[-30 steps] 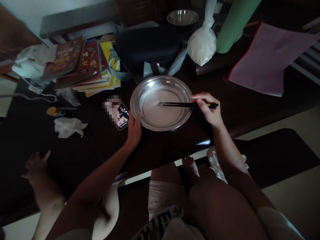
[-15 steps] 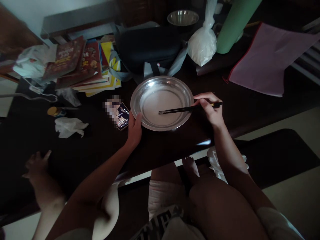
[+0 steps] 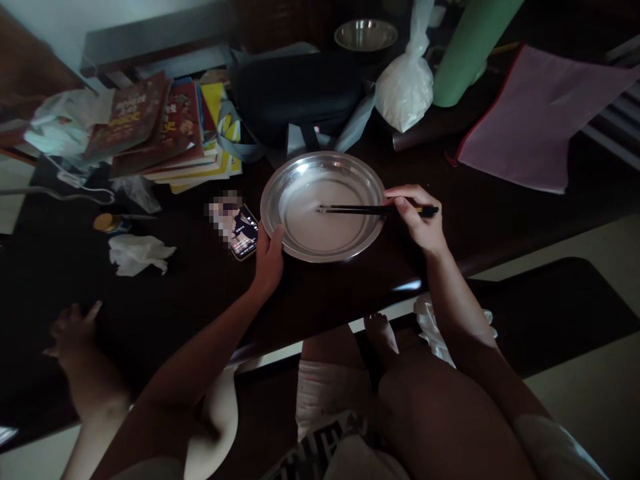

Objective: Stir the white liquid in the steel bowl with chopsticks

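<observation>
One pair of dark chopsticks [image 3: 367, 209], lying almost level, long axis running left to right across the view, tips pointing left and resting near the middle of the plate's floor, butt ends sticking out past the right hand. Whether the tips are touching the pale film in the plate is hard to make out in the dim light.

One right hand [image 3: 419, 220], fingers closing around the chopsticks just outside the plate's right rim, thumb and forefinger pinching the shafts.

One round steel plate [image 3: 280, 180], sitting on the dark table [image 3: 500, 220] near its front edge, holding a thin whitish layer.

One left hand [image 3: 269, 259], fingers curling loosely against the plate's lower left rim, thumb lying over the edge.

One phone [image 3: 241, 233], lying just left of the plate, screen lit, part of it blurred out.

One stack of books [image 3: 165, 130], sitting farther left and back.

One crumpled tissue [image 3: 137, 255], lying well left of the phone.

One white filled bag [image 3: 404, 87], one green cylinder [image 3: 467, 53] cut off by the top edge, and one pink cloth [image 3: 535, 113], lying behind and to the right.

One other person's hand [image 3: 73, 333], resting at the table's lower left, barely showing in shadow.
</observation>
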`<action>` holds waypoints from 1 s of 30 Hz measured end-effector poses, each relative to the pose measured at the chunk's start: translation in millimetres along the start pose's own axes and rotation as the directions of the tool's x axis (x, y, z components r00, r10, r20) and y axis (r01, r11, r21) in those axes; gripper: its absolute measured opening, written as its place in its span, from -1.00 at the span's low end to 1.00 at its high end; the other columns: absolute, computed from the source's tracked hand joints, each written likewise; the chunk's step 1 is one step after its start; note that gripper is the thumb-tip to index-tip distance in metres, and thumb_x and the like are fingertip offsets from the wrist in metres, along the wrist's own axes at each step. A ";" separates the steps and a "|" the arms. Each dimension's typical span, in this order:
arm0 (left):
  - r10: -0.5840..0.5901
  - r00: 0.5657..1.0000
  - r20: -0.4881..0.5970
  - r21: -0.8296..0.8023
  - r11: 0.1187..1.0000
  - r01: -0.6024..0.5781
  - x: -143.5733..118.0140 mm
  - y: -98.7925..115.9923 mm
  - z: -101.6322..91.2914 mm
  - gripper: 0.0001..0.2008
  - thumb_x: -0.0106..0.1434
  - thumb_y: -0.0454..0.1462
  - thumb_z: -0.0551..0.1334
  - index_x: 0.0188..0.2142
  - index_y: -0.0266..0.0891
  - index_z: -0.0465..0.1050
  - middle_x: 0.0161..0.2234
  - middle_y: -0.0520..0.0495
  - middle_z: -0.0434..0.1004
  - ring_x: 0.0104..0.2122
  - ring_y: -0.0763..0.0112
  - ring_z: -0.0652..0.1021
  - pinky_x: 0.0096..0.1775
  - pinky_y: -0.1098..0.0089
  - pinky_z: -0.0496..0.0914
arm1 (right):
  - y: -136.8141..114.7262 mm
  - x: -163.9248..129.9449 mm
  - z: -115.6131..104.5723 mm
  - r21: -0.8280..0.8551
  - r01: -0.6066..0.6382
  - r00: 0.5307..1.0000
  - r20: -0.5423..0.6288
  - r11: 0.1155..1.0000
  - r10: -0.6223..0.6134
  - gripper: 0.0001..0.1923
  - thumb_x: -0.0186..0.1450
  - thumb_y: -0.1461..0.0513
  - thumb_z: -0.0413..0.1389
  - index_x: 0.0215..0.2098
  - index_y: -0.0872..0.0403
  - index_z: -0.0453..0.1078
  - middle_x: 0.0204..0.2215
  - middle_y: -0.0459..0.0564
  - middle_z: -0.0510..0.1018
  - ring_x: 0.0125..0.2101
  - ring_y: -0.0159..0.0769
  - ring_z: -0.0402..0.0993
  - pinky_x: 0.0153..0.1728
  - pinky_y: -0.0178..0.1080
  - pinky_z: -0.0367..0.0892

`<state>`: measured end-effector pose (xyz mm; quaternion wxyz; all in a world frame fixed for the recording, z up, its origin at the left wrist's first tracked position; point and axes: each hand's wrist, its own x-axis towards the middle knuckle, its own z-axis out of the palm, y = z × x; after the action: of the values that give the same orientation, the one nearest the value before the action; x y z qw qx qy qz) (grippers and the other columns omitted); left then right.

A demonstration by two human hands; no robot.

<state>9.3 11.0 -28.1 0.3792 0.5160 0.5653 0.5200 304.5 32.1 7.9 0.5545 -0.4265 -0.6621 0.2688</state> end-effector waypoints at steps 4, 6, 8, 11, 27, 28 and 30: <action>0.013 1.000 0.012 0.002 1.000 -0.013 -0.4 3.0 0.3 -0.55 0.29 0.08 0.13 0.06 -0.05 0.39 0.05 -0.08 0.46 0.13 0.19 0.42 0.26 0.12 0.21 | 1.2 -0.7 -0.7 0.035 -0.059 0.998 -0.028 0.998 0.060 -0.75 0.32 0.00 0.09 -0.21 -0.09 0.53 -0.36 -0.11 0.61 -0.40 -0.32 0.60 -0.32 -0.20 0.52; 0.012 1.000 0.015 -0.008 1.000 -0.012 -0.3 4.5 0.6 -0.54 0.28 0.09 0.13 0.05 -0.05 0.40 0.06 -0.08 0.46 0.14 0.19 0.41 0.26 0.11 0.20 | 1.4 -0.8 -0.6 0.027 -0.059 0.998 0.027 0.998 0.059 -0.75 0.31 0.00 0.10 -0.20 -0.09 0.53 -0.35 -0.11 0.61 -0.37 -0.31 0.61 -0.28 -0.19 0.52; 0.009 1.000 0.006 -0.006 1.000 -0.009 -0.1 5.5 1.0 -0.52 0.26 0.11 0.15 0.04 -0.06 0.40 0.06 -0.09 0.45 0.13 0.18 0.41 0.27 0.11 0.20 | 1.4 -0.7 -0.5 0.002 -0.026 0.999 0.039 1.000 0.026 -0.76 0.31 0.01 0.11 -0.20 -0.09 0.53 -0.33 -0.10 0.62 -0.32 -0.30 0.61 -0.23 -0.18 0.52; 0.010 1.000 0.002 0.006 1.000 -0.010 0.3 5.6 1.2 -0.51 0.25 0.12 0.15 0.04 -0.08 0.40 0.05 -0.09 0.46 0.13 0.17 0.41 0.27 0.10 0.19 | 1.2 -0.5 -0.6 0.004 -0.007 1.000 -0.030 1.000 0.007 -0.74 0.33 0.01 0.08 -0.21 -0.07 0.54 -0.33 -0.10 0.62 -0.35 -0.32 0.61 -0.26 -0.20 0.52; 0.006 1.000 0.007 -0.015 1.000 -0.006 1.0 1.2 0.5 -0.53 0.25 0.11 0.15 0.03 -0.07 0.40 0.05 -0.09 0.46 0.13 0.17 0.42 0.26 0.08 0.20 | -0.3 0.2 -0.1 0.036 -0.002 0.998 0.067 0.999 -0.001 -0.80 0.33 0.08 0.11 -0.18 -0.09 0.55 -0.35 -0.12 0.63 -0.32 -0.33 0.61 -0.25 -0.22 0.51; 0.005 1.000 0.007 -0.021 1.000 -0.005 1.2 0.3 0.5 -0.53 0.25 0.10 0.15 0.03 -0.06 0.39 0.05 -0.09 0.46 0.13 0.17 0.42 0.26 0.08 0.20 | -0.2 0.3 0.0 0.017 0.011 0.998 0.059 1.000 -0.012 -0.79 0.33 0.07 0.11 -0.18 -0.08 0.55 -0.34 -0.11 0.63 -0.30 -0.32 0.61 -0.23 -0.20 0.51; 0.006 1.000 0.013 -0.033 0.999 -0.005 1.5 -0.9 0.4 -0.54 0.26 0.09 0.15 0.04 -0.06 0.39 0.05 -0.09 0.46 0.13 0.17 0.42 0.25 0.08 0.22 | 0.1 0.4 -0.3 0.006 0.019 1.000 0.000 1.000 -0.019 -0.78 0.34 0.06 0.10 -0.19 -0.08 0.54 -0.35 -0.11 0.63 -0.31 -0.32 0.61 -0.23 -0.20 0.51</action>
<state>9.2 12.6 -28.9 0.3899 0.5148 0.5528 0.5266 304.8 32.5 8.1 0.5583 -0.4185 -0.6654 0.2653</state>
